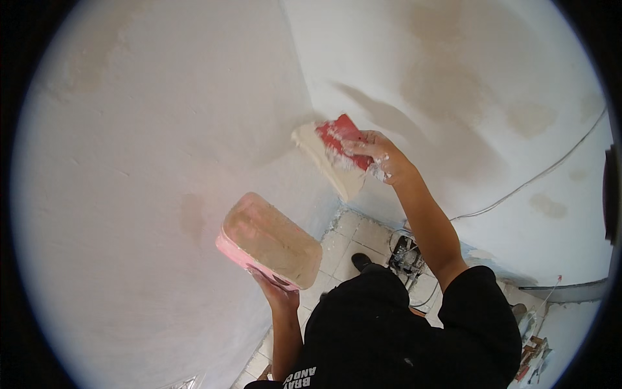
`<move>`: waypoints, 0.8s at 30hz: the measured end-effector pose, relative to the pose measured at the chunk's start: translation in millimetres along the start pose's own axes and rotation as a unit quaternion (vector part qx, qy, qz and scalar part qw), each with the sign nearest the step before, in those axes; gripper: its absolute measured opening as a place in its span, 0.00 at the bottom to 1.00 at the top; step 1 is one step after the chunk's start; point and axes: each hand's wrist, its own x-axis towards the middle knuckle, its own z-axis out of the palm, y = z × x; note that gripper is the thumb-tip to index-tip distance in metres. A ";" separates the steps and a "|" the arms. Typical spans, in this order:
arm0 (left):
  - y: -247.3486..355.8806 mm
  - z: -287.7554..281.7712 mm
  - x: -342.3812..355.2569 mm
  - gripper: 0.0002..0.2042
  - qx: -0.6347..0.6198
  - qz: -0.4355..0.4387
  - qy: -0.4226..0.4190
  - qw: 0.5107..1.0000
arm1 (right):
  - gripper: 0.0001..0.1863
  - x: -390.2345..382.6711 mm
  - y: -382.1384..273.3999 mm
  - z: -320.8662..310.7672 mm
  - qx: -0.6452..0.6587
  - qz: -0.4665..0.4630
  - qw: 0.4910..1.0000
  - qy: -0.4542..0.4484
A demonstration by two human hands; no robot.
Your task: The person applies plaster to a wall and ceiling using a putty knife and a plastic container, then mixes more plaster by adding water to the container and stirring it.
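Note:
My right hand (382,155) is raised near the wall corner, fingers closed around a red plastic spreader (338,133). Thick cream-coloured putty (327,162) coats the spreader's far edge and hangs down along it. White smears mark the fingers. Lower and to the left, my left hand (278,293) grips a pink plastic tub (272,240) from its near side. The tub's broad face is covered with a beige-brown layer, and it tilts toward the left wall. Part of the left hand's fingers is hidden behind the tub.
Pale walls (129,162) meet in a corner, with brownish patches (447,71) on the right one. A cable (538,178) runs along that wall. Below lies a tiled floor (369,233) with a dark device and wires (407,256). Tools and clutter (534,356) sit at lower right.

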 end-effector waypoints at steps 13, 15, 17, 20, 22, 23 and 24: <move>7.9 -59.0 25.5 0.34 0.002 0.033 -0.018 0.999 | 0.13 103.0 55.1 29.7 0.490 -0.111 0.850 0.158; 10.7 -53.6 21.9 0.34 0.001 0.028 -0.018 0.999 | 0.12 113.9 49.8 21.4 0.644 -0.150 0.750 0.021; 12.8 -48.6 19.5 0.33 0.002 0.022 -0.015 1.000 | 0.13 121.2 43.9 19.5 0.680 -0.159 0.716 0.021; 19.1 -45.6 16.1 0.33 0.015 0.026 -0.008 1.000 | 0.14 125.5 34.9 28.1 0.742 -0.149 0.653 0.025; 16.9 -46.8 14.1 0.33 0.020 0.035 -0.013 0.999 | 0.15 126.2 36.0 27.1 0.765 -0.134 0.629 0.037; 16.3 -48.1 13.4 0.33 0.026 0.043 -0.019 0.999 | 0.15 126.1 38.7 25.4 0.775 -0.156 0.612 0.034; 12.2 -49.0 12.5 0.33 0.020 0.044 -0.016 0.999 | 0.16 125.8 40.8 22.0 0.781 -0.177 0.598 0.030</move>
